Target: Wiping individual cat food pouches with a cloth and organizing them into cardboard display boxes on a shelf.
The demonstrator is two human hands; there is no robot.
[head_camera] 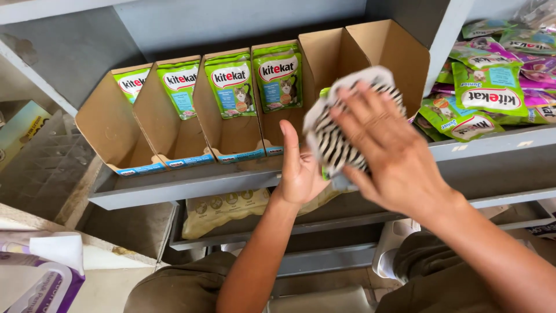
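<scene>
My left hand holds a green pouch upright in front of the grey shelf. Only thin green edges of the pouch show. A black-and-white striped cloth covers most of it. My right hand lies flat on the cloth with fingers spread, pressing it against the pouch. Both hands are in front of the two empty cardboard trays at the right end of the row.
Several cardboard display trays stand on the shelf, each with green pouches at the back. A loose pile of green and purple pouches lies on the shelf to the right. A beige bag sits below, and a white-purple bag is at bottom left.
</scene>
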